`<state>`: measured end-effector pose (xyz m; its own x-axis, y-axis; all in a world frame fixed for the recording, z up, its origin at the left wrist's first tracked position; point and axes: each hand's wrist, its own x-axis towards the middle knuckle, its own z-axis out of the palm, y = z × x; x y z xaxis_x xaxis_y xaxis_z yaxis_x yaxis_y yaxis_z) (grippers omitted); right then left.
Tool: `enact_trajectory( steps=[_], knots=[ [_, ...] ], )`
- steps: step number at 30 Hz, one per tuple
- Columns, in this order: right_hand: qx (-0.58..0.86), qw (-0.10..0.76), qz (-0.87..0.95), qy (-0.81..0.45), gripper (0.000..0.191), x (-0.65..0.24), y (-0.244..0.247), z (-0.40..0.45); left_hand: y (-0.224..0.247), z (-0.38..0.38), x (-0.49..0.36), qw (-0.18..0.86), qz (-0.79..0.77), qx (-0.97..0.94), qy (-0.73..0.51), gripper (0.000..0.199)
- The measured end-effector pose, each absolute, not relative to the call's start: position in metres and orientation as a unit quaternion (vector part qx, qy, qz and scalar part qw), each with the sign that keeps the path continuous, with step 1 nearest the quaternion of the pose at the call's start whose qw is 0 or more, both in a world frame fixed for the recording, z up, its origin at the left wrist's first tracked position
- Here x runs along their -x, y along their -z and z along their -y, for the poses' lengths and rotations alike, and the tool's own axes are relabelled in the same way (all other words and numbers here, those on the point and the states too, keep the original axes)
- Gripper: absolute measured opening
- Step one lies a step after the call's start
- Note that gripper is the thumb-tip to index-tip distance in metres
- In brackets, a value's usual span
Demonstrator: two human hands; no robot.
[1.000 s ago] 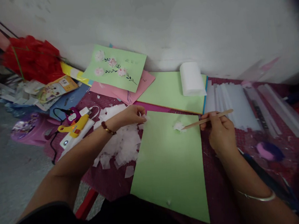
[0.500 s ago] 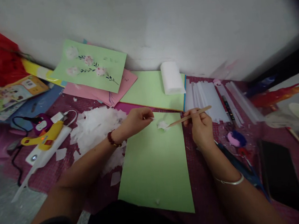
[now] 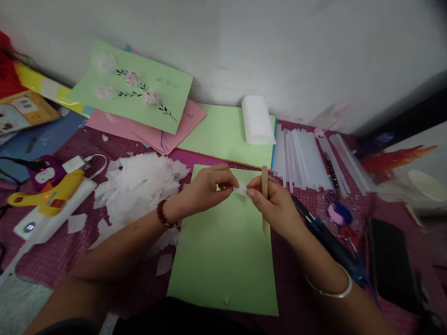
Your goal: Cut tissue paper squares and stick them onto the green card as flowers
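Observation:
Over the upper part of a green sheet (image 3: 223, 256), my left hand (image 3: 215, 186) pinches a small piece of white tissue (image 3: 241, 189). My right hand (image 3: 274, 200) touches the tissue's other side with thumb and forefinger. A flat wooden stick (image 3: 264, 182) is held in that same right hand, its broad end up and its narrow end pointing down to the sheet's right edge. Part of a white tissue tuft shows below the fingertips, mostly hidden. A tiny white bit (image 3: 226, 299) lies near the sheet's bottom edge.
Left of the sheet is a heap of tissue squares (image 3: 139, 182), then a yellow glue gun (image 3: 51, 195) on a white power strip (image 3: 36, 225). A flower picture (image 3: 134, 86) and tissue roll (image 3: 257, 120) stand behind. Glue sticks (image 3: 305, 160), blue tool (image 3: 336, 246) and phone (image 3: 392, 265) are right.
My right hand has moved left to meet my left fingertips, and the stick has swung from nearly level to upright. The view has shifted slightly.

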<state>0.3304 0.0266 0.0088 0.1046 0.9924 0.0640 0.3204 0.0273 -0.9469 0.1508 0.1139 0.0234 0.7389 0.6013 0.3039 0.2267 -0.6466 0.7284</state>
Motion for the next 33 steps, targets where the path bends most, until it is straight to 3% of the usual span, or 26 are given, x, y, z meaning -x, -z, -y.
enact_trajectory(
  steps=[9, 21, 33],
  knots=[
    [0.632, 0.413, 0.582, -0.302, 0.012, -0.326, -0.007, -0.028, -0.027, -0.105, -0.152, 0.328, -0.235, -0.881, -0.246, 0.018],
    [0.624, 0.399, 0.595, -0.311, 0.009, -0.326, -0.005, -0.026, -0.024, -0.105, -0.152, 0.404, -0.266, -0.846, -0.223, 0.027],
    [0.612, 0.447, 0.454, -0.470, 0.017, -0.335, 0.008, -0.031, -0.022, -0.111, -0.148, 0.481, -0.168, -0.816, -0.272, 0.017]
  ],
)
